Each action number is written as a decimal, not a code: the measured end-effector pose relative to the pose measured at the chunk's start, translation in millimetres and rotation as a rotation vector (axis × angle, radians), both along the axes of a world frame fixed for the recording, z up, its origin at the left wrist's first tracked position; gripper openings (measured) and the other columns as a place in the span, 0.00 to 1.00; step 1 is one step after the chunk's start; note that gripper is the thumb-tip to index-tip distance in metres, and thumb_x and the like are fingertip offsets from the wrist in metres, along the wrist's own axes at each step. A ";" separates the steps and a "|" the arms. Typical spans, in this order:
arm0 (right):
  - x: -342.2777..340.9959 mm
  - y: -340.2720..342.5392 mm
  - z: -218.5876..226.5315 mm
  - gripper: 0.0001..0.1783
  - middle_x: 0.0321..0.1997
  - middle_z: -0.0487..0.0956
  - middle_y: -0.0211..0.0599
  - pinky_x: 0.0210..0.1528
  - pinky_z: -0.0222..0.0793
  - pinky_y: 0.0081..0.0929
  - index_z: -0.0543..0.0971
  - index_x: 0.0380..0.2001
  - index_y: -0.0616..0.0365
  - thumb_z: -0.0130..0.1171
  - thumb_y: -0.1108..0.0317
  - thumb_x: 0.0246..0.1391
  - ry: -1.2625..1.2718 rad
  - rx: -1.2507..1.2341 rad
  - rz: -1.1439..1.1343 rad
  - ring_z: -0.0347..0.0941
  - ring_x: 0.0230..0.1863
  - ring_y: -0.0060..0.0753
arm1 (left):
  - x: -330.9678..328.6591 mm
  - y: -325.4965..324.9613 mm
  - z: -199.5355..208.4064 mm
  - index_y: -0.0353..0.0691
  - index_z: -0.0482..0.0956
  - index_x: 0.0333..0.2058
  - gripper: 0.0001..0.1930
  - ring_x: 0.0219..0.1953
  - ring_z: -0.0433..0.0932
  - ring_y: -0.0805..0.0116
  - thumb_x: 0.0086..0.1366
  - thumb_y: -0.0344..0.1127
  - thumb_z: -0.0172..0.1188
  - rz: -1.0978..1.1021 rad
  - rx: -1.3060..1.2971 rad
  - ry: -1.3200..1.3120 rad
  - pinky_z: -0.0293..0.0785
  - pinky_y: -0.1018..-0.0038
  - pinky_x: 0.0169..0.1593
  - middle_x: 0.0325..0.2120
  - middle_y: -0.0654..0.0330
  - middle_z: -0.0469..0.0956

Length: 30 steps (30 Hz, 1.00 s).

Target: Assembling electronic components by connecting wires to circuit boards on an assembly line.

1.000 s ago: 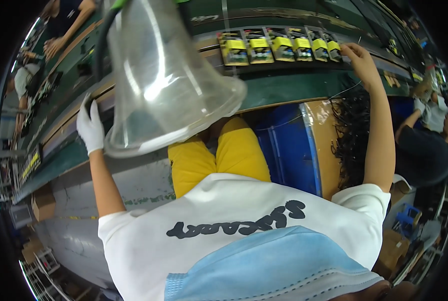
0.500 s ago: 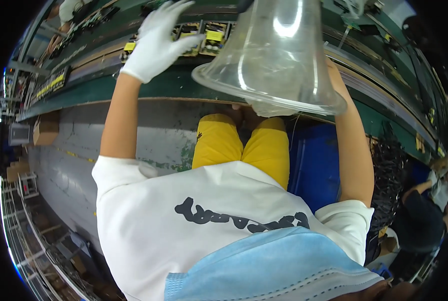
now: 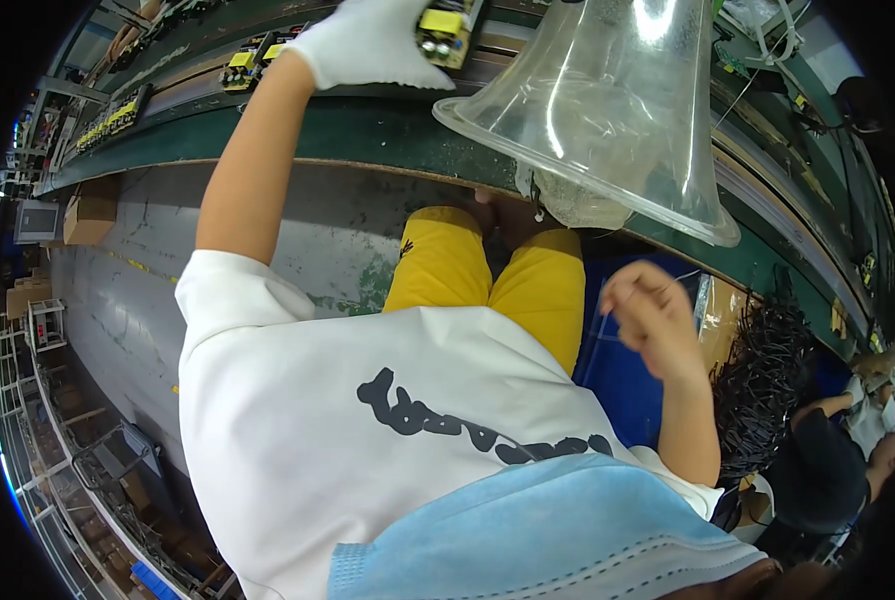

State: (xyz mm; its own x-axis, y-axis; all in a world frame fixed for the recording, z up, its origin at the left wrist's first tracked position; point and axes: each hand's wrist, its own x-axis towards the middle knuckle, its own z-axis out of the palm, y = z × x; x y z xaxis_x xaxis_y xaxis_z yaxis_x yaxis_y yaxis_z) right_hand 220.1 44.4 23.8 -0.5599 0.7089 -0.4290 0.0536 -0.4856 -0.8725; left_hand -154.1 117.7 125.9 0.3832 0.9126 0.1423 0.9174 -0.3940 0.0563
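Observation:
My left hand (image 3: 362, 48), in a white glove, reaches over the bench at the top edge. Its thumb stretches out beneath a circuit board (image 3: 442, 38) with a yellow-topped block; the picture's edge cuts off the other fingers, so I cannot tell whether it grips the board. My bare right hand (image 3: 652, 315) hovers above a blue bin (image 3: 617, 375) right of my knees, fingers curled and slightly blurred. A faint thin line shows beside its fingertips; what they hold, if anything, I cannot make out. More boards (image 3: 247, 65) lie left of my left hand.
A clear plastic funnel-shaped hood (image 3: 597, 110) hangs over the green bench edge (image 3: 367, 145), a cloudy plastic bag (image 3: 577, 203) below it. Bundled black cables (image 3: 757, 390) stand at right, near another person (image 3: 827, 470). Cartons (image 3: 92, 212) and wire racks (image 3: 77, 440) are at left.
My left hand has moved forward to the circuit board. My right hand has come back from behind the clear hood to above the blue bin. The view has shifted a little.

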 end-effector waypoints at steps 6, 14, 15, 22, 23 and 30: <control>-34.3 -39.8 -9.0 0.14 0.33 0.79 0.32 0.14 0.43 0.10 0.74 0.47 0.60 0.55 0.64 0.61 0.006 -0.061 0.388 0.48 0.14 0.07 | -2.8 -88.4 -35.8 0.37 0.68 0.56 0.44 0.50 0.73 0.52 0.36 0.38 0.75 0.061 -0.093 -0.600 0.69 0.64 0.54 0.45 0.48 0.74; -47.4 -48.2 -41.1 0.27 0.49 0.78 0.28 0.16 0.44 0.12 0.65 0.59 0.59 0.58 0.62 0.60 0.411 -0.424 0.218 0.52 0.17 0.06 | 82.4 -139.8 -117.9 0.34 0.66 0.56 0.49 0.58 0.67 0.47 0.31 0.39 0.78 -0.444 -0.495 -0.893 0.62 0.58 0.61 0.53 0.45 0.70; -44.9 -46.1 -40.7 0.27 0.49 0.78 0.28 0.16 0.44 0.12 0.65 0.59 0.59 0.58 0.62 0.60 0.405 -0.432 0.201 0.52 0.17 0.06 | 94.9 -141.9 -128.4 0.34 0.66 0.56 0.49 0.58 0.67 0.47 0.31 0.39 0.78 -0.454 -0.508 -0.903 0.62 0.58 0.61 0.53 0.45 0.70; -34.3 -49.3 -31.1 0.36 0.34 0.73 0.27 0.18 0.48 0.13 0.63 0.63 0.54 0.66 0.66 0.52 -0.051 0.369 -0.106 0.54 0.18 0.09 | 150.4 -155.9 -179.2 0.33 0.65 0.55 0.39 0.56 0.68 0.64 0.42 0.23 0.73 0.229 -0.743 -1.955 0.65 0.67 0.60 0.53 0.53 0.69; -31.3 -48.9 -27.9 0.36 0.34 0.73 0.27 0.18 0.48 0.13 0.63 0.63 0.54 0.66 0.66 0.52 -0.070 0.372 -0.136 0.54 0.18 0.09 | 152.7 -155.6 -184.6 0.33 0.65 0.55 0.39 0.56 0.68 0.64 0.42 0.23 0.73 0.201 -0.775 -1.953 0.65 0.67 0.60 0.53 0.53 0.69; 4.9 -33.3 -5.5 0.29 0.33 0.79 0.39 0.28 0.65 0.20 0.73 0.53 0.61 0.68 0.67 0.47 -0.386 0.916 0.167 0.70 0.25 0.23 | 139.4 -157.5 -216.7 0.36 0.65 0.52 0.33 0.49 0.74 0.62 0.47 0.27 0.70 0.237 -0.534 -1.885 0.72 0.66 0.54 0.46 0.55 0.71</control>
